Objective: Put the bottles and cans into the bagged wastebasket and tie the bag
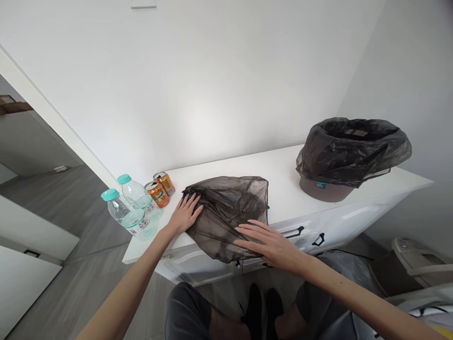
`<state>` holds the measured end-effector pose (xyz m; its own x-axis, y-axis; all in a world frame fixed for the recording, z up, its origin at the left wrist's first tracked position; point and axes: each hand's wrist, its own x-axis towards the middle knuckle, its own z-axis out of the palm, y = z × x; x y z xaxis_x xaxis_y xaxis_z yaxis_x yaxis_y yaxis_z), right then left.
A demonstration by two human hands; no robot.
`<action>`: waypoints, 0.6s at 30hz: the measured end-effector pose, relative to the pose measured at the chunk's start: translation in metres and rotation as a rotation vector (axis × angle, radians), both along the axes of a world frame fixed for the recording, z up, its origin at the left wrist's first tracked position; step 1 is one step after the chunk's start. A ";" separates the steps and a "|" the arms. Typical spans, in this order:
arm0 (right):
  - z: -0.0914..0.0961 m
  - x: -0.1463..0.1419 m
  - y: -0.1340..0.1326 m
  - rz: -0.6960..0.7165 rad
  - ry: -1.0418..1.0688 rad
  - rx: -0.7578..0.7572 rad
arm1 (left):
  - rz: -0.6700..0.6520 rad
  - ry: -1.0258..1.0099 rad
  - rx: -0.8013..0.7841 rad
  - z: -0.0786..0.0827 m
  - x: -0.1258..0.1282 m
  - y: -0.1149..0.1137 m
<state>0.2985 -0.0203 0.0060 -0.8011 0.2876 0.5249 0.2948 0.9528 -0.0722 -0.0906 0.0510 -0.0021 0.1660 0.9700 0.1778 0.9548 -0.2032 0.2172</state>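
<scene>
A dark, see-through plastic bag (230,203) lies spread over the white cabinet top, its near part hanging past the front edge. My left hand (184,212) rests on the bag's left end, palm down with fingers stretched out. On the bag's near right part lies my right hand (267,243), fingers long and apart; it grips nothing that I can see. Left of the bag are two orange drink cans (157,193) and two clear plastic bottles (130,219) with turquoise caps.
A brown bin (323,191) lined with a dark bag (339,156) stands at the right on the white cabinet (279,186). Black handles (318,239) stick out from the cabinet's front. A wall rises behind it. A beige appliance (421,259) is at lower right.
</scene>
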 end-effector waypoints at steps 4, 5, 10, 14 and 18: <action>0.005 0.013 -0.007 0.014 -0.096 -0.068 | 0.009 -0.006 0.029 0.000 0.003 0.001; 0.006 0.016 -0.010 0.013 -0.114 -0.083 | 0.001 -0.011 0.043 0.001 0.004 -0.001; 0.002 0.022 -0.027 -0.029 -0.095 -0.058 | -0.065 -0.085 0.180 0.017 0.005 -0.025; -0.015 0.014 -0.035 -0.138 -0.068 -0.031 | -0.137 -0.087 0.145 0.034 0.008 -0.059; -0.019 -0.007 -0.031 -0.173 -0.027 -0.049 | -0.168 -0.074 0.120 0.045 0.022 -0.092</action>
<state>0.2916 -0.0511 -0.0133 -0.7514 0.4467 0.4857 0.4562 0.8835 -0.1068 -0.0690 -0.0412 0.0433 0.3055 0.9011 0.3076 0.8877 -0.3864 0.2502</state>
